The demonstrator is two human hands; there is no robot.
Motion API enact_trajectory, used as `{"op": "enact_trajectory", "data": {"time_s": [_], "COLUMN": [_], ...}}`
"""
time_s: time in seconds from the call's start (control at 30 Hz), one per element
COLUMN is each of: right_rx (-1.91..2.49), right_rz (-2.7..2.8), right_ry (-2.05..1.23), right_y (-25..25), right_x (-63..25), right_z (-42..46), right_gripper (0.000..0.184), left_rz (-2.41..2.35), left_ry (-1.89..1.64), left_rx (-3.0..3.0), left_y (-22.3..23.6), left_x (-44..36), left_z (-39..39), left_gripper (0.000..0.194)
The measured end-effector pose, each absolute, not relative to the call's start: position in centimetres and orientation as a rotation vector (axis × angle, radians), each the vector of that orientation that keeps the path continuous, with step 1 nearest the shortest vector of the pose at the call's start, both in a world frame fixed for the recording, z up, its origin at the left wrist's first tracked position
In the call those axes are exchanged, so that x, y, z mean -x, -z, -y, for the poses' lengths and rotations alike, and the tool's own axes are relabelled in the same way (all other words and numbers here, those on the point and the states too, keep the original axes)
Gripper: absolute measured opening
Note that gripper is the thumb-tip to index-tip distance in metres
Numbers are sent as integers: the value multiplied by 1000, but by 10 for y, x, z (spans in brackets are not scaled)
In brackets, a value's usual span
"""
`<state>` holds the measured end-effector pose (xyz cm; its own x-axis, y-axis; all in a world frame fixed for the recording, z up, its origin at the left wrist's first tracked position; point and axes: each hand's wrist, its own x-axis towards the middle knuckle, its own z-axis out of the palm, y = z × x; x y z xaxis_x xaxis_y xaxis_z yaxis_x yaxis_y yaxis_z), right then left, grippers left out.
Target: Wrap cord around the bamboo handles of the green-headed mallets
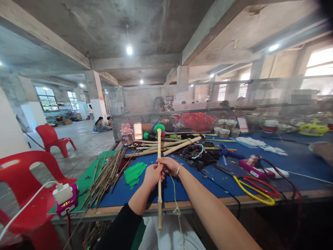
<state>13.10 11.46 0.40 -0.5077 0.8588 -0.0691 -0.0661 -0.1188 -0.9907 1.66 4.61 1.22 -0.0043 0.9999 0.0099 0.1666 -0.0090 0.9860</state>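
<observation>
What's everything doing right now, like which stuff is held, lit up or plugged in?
Left hand: closed around the bamboo stick
Right hand: closed on the bamboo stick
Bamboo stick: held, far end raised
Pale string: dangling, tangled partway down
White plug: plugged into the purple power strip
Purple power strip: display lit
Hanging lamp: on
Pink bottle: upright

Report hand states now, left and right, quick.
Left hand: closed, holding the pale stick.
Right hand: closed on the same stick, just above the left hand.
</observation>
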Motion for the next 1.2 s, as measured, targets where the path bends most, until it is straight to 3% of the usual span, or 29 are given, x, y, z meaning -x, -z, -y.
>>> {"op": "enact_trajectory", "data": {"time_s": [0.17, 0.4, 0.6, 0.7, 0.93, 1.2], "right_rx": [857, 1038, 816, 784, 860, 753], "right_rz": [1404, 1455, 1311, 1339, 1458, 1486], "right_ry": [-1755, -1453, -1819, -1828, -1692, -1889], "right_y": [-6, -4, -14, -13, -4, -11], "right_x": [-130, -125, -134, -134, -127, -136], "right_z": [-113, -112, -105, -105, -109, -105], "right_gripper": [34, 35, 31, 31, 36, 33], "left_rz": [-1021, -1589, -1131, -985, -1237, -1152], "left_ry": [-1088, -1289, -1213, -1184, -1250, -1277], "left_rx": [-1141, -1659, -1223, -1003, -1159, -1028], "left_y": [-15, -11, -14, -16, -1, -4], "left_x": [-16, -13, -15, -13, -15, -13], "left_z": [-44, -41, -38, -35, -31, -28], "left_gripper": [30, 23, 28, 27, 31, 20]}}
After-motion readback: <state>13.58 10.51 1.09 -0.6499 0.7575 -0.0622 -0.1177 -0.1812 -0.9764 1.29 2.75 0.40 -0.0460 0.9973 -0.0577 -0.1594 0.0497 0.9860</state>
